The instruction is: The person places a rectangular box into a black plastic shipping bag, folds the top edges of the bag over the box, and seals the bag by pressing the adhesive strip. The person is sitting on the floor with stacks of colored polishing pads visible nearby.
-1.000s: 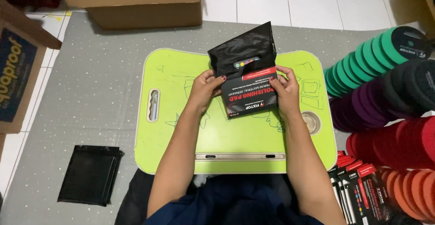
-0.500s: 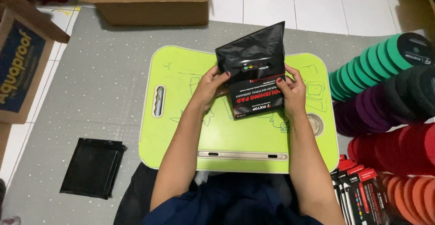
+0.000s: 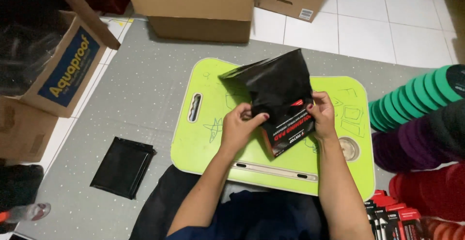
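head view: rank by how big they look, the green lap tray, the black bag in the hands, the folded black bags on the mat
1. green lap tray
2. black bag, raised nearer the camera, so possibly flattered
3. folded black bags

Left of the hands (image 3: pixel 242 128) the tray (image 3: pixel 203 143) lies bare; right, pad stacks (image 3: pixel 416 104) crowd close.

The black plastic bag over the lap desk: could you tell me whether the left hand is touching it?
Touching. The head view shows the left hand pinching the lower edge of the black plastic bag with its fingers.
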